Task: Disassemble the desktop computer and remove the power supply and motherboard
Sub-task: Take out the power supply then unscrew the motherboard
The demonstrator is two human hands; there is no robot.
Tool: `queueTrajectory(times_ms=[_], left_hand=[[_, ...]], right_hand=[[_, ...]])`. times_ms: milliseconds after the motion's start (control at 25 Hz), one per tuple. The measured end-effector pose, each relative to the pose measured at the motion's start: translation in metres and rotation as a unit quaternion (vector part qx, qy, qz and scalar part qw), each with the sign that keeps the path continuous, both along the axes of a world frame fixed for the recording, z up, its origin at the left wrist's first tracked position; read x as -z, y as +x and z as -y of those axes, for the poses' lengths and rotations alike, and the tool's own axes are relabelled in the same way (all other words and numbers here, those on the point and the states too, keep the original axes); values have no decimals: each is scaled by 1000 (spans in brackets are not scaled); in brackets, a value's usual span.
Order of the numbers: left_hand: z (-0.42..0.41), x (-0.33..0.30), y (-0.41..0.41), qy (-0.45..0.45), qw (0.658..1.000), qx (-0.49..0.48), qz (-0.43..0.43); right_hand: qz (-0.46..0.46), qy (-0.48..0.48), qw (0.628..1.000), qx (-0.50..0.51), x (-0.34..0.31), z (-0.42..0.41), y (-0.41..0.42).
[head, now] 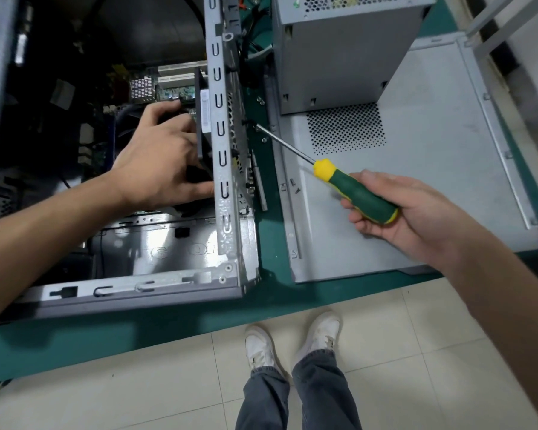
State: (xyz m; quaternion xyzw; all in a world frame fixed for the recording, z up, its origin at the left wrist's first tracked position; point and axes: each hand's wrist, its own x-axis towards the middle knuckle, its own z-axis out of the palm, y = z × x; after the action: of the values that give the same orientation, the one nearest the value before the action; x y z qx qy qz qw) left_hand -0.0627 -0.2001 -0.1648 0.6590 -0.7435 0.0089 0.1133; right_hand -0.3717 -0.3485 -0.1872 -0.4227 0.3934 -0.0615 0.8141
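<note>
At the case (227, 125) wall, right hand (407, 209) grips screwdriver (348, 187), tip on a screw; left hand (159, 156) holds the fan (204, 119) inside. Slip risk: tip could skid. Power supply (339, 51) already out on worktop (267, 293).

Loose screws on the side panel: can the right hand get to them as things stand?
Probably not yet: the way to the loose screws looks free, but the right hand grips the screwdriver.

Green-topped desk (271, 243) carrying a detached grey side panel (416, 169), flat, perforated vent patch near its far end. Loose screws (295, 186) lie on the panel's near-left part. Beige tiled floor (137, 392) below; white sneakers (292, 339), grey jeans (295, 398).
</note>
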Motion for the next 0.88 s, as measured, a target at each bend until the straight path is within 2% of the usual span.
queueTrajectory(times_ms=[120, 240, 360, 480, 600, 880], left_hand=[[-1, 1, -1, -1, 1000, 2, 4], [-1, -1, -2, 5, 1000, -3, 5], [-2, -1, -2, 8, 1000, -8, 3], [-2, -1, -2, 15, 1000, -9, 1], [-2, 0, 0, 18, 1000, -10, 6], [-2, 3, 3, 36, 999, -21, 6]], right_hand=[[26, 33, 998, -48, -4, -11, 13], [22, 38, 998, -55, -8, -23, 35], [-44, -63, 995, -66, -11, -36, 62], [-81, -147, 985, -30, -6, -52, 85], [-94, -182, 979, -15, 2, -64, 99], [-107, -196, 974, 22, 7, -74, 106]])
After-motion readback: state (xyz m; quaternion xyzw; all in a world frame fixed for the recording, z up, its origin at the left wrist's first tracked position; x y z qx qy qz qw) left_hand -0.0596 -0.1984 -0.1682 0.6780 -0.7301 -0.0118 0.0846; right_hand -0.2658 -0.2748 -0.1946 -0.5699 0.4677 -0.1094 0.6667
